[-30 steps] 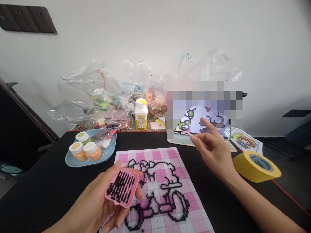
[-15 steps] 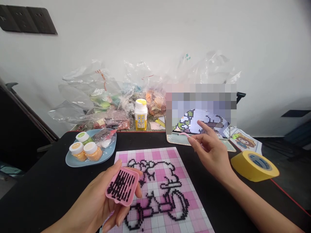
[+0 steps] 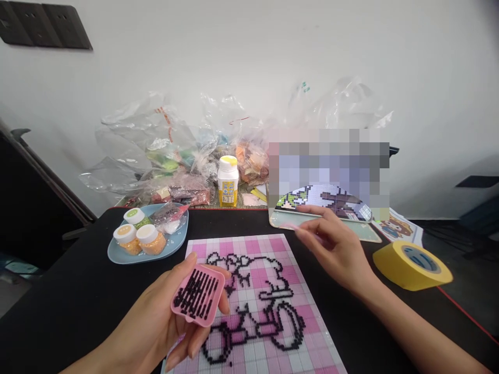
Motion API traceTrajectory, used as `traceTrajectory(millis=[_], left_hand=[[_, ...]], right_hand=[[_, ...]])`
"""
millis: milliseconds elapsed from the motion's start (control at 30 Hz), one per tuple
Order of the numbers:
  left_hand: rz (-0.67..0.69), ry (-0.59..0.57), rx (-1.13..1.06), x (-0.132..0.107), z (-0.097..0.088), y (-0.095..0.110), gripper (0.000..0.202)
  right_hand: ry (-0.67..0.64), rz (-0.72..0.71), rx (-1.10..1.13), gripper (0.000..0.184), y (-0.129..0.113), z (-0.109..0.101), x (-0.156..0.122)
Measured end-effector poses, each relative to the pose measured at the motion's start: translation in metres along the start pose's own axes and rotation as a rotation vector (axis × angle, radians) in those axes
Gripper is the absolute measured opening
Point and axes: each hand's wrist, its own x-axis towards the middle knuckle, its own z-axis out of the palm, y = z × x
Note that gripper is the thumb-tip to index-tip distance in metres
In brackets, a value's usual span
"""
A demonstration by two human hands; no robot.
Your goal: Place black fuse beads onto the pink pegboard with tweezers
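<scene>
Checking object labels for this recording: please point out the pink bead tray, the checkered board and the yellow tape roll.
Pink bead tray [image 3: 200, 321]: head view, near rim.
Checkered board [image 3: 251, 297]: head view, bare patch mid-board.
Yellow tape roll [image 3: 403, 272]: head view, outer side.

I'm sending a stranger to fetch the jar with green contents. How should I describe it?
On the black table, beyond the left hand, sits a blue plate. Three small white-lidded jars stand together on its left part. The wanted jar is farthest back, the only one with a green-topped lid and green contents; the other two hold orange.
</scene>
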Motion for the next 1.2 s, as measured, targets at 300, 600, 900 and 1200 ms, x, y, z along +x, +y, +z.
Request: traceTrajectory(millis=[300,600,900,1200], left_hand=[[0.034,0.002,-0.025,0.003,-0.002,-0.001,0.05],[0.036,0.005,-0.056,0.005,-0.003,-0.002,0.049],[0.029,-0.002,-0.058,0.003,-0.002,-0.002,0.043],[-0.002,-0.001,0.006,0.002,-0.003,0.0,0.049]], right_hand=[[-0.423,-0.284,0.105,0.012,-0.027,0.004,-0.017],[-0.43,-0.339,0.029,0.016,-0.029,0.009,-0.017],[-0.426,-0.371,-0.002,0.014,-0.027,0.011,-0.017],[-0.413,-0.39,0.004,0.015,-0.027,0.013,-0.017]])
